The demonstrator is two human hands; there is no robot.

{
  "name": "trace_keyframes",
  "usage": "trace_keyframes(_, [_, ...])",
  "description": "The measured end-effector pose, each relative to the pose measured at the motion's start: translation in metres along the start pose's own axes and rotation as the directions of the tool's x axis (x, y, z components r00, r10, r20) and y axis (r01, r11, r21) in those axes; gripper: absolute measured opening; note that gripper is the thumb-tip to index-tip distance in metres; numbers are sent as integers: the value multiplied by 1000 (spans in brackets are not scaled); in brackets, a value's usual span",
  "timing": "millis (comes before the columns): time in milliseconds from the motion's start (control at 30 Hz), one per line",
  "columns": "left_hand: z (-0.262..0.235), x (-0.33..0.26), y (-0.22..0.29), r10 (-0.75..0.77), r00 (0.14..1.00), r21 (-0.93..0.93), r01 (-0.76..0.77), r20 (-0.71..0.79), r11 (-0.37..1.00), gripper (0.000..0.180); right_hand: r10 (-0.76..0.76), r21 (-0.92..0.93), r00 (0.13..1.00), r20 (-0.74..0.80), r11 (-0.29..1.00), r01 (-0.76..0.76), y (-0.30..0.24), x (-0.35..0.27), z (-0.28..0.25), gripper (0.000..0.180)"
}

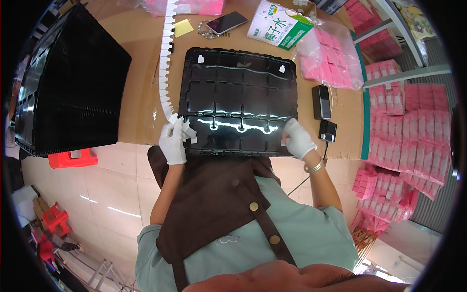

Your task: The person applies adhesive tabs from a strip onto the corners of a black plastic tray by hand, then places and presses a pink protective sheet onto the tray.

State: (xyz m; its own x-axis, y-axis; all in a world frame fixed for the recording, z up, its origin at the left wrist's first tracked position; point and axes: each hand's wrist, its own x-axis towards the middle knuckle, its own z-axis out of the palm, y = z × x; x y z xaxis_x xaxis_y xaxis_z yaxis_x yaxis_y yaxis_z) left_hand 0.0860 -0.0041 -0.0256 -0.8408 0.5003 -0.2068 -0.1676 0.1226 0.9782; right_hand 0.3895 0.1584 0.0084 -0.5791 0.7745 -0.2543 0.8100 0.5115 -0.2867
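Note:
A black plastic tray (214,103) with shallow compartments lies on the cardboard-covered table in front of me. White bottle-shaped stickers mark its far left corner (201,59) and far right corner (282,69). My left hand (172,142), in a white glove, is closed on the near end of a long strip of white labels (165,73), beside the tray's left edge. Loose white pieces (189,130) stick out by its fingers over the tray. My gloved right hand (297,139) is at the tray's near right corner, fingers pinched together; what they hold is hidden.
A tall stack of black trays (73,82) stands at the left. Beyond the tray lie a phone (226,23), a yellow note (183,28) and a white-green carton (278,25). Bagged pink pieces (331,58), a black device (321,102) and a charger (328,130) are at the right.

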Motion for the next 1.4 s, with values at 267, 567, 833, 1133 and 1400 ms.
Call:
trace_keyframes(267, [0, 1, -3, 27, 1000, 31, -26, -7, 999, 24, -155, 123, 986, 59, 981, 147, 3, 2, -11, 23])
trace_keyframes(567, [2, -2, -2, 41, 999, 26, -41, -8, 999, 24, -39, 170, 999, 9, 985, 37, 9, 3, 2, 11])
trace_keyframes(833, [0, 1, -10, 115, 993, 103, -115, 2, 988, 21, -185, 401, 982, -33, 898, 182, 10, -8, -6, 14])
trace_keyframes(1133, [-1, 1, -11, 99, 995, 103, -100, 11, 990, 21, -214, 785, 971, 104, 617, 52, 27, 11, -13, 19])
trace_keyframes(1400, [1, -2, -9, 82, 997, 88, -81, -13, 993, 21, -15, 178, 1000, 14, 984, 12, -1, 4, 4, 12])
